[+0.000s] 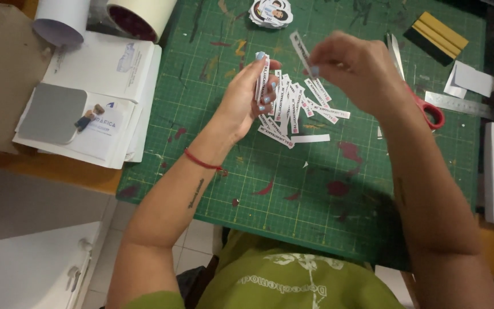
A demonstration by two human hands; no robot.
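Left hand [246, 97]: fingers curled around a small stack of label strips [262, 80], stack standing on edge, pinched between thumb and fingertips, palm facing right. Grip closed on the stack.

Right hand [354, 70]: thumb and forefinger pinching one single strip [300, 47], which sticks out up-left from the fingertips, tilted, held above the mat. Closed on that strip; the other fingers are folded in loosely.

Single strip sits just right of and slightly above the stack in my left hand, apart, not touching. Between and below both hands: a loose fan of strips [301, 109] lying flat on the green cutting mat [315, 189], overlapping each other; one blank white strip lies at the lower edge of the fan.

Red-handled scissors [424, 106] lie on the mat just right of my right hand, partly hidden under my wrist. Pile of round stickers [271, 12] at the top of the mat, well apart from both hands. Yellow and black squeegee [435, 37] top right. Metal ruler [467, 103] at the right edge. Paper stack [95, 97] left of the mat, paper rolls [101, 17] above it.
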